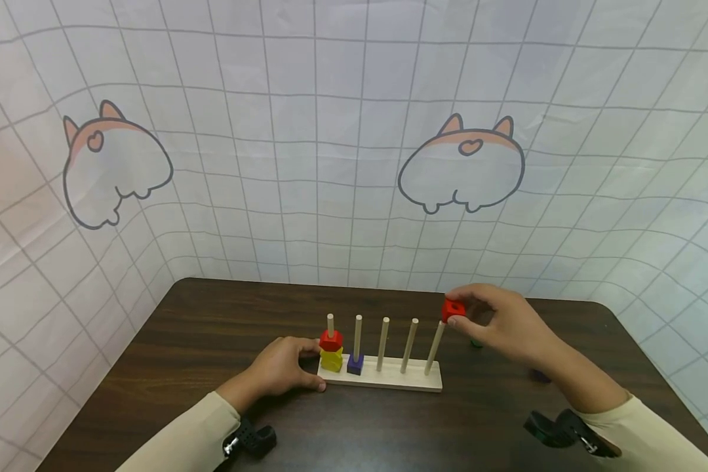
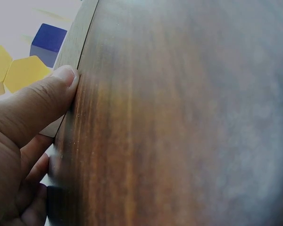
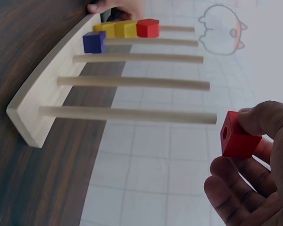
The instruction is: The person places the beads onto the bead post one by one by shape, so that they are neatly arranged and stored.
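Red block [image 3: 240,143]: small, boxy piece in bright, even red, with flat faces and crisp edges; you see a round hole in the face turned toward the pegs, and the head view also shows an opening in its upper face.
Position of the red block: above the right end of the peg board [image 1: 392,377], just beside the tip of the rightmost peg [image 3: 132,114]; in the right wrist view a narrow gap separates block and peg.
Your right hand [image 1: 507,321]: above and to the right of the peg board, pinching the red block between thumb and fingers.
Your left hand [image 1: 280,367]: at the left end of the peg board, gripping it, thumb against the front edge near the corner.
Peg board: pale wooden base with five upright, round pegs in one row.
Leftmost peg [image 1: 330,321]: at the peg board's left end, threaded through two yellow blocks [image 3: 126,29] with a six-sided red piece [image 1: 331,341] on top.
Purple block [image 1: 356,364]: low on the peg board's second peg from the left.
Green piece [image 1: 476,343]: right of the peg board, mostly hidden by your right hand.
Table [image 1: 212,321]: dark, wood-grained surface beneath the peg board.
Backdrop [image 1: 330,196]: white cloth with grey grid lines, behind the peg board.
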A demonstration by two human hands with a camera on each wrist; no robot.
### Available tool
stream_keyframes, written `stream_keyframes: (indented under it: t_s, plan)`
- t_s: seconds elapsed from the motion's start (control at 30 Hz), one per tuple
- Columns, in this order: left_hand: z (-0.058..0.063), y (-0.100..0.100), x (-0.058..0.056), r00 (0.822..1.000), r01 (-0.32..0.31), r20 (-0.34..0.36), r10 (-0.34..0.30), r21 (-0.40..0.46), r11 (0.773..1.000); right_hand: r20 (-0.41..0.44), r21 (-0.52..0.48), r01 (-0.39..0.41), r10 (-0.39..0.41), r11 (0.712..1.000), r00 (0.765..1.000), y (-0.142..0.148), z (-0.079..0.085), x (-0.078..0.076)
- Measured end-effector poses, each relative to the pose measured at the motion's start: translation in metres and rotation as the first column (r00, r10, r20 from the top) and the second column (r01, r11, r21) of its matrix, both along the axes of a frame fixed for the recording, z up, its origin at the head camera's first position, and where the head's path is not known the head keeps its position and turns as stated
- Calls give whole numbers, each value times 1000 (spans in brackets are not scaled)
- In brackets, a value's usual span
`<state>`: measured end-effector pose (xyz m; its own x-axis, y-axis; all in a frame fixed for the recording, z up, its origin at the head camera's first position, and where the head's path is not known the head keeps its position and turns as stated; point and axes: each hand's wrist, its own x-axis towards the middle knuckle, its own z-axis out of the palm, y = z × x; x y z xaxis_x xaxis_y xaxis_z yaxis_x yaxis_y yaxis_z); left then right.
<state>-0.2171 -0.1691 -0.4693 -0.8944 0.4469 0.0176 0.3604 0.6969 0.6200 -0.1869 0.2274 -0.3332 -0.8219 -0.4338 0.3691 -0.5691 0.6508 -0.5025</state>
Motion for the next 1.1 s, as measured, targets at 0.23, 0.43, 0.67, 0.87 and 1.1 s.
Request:
stream_keyframes:
  t_s: [0.23,0.43,0.67,0.87,1.1]
  plan:
    - [-2,-1,-1,1000,10,0,-10,3,1000,6,-29,-35,35,999,999,-14,2,-1]
    - [-2,-2,-2,1000,13,-4,-13,2,1000,0,-40,-68,68,997,998,-24,1,-2]
    - [-2,-2,-1,1000,17,-11,-17,4,1000,1,-32,-98,98,995,995,-38,2,-4]
    - [-2,-2,-1,1000,19,-10,-19,6,1000,0,-24,-115,115,993,993,-46,3,-6]
    - [-2,0,-2,1000,12,-14,-13,-2,1000,26,-20,-134,134,991,991,-57,3,-8]
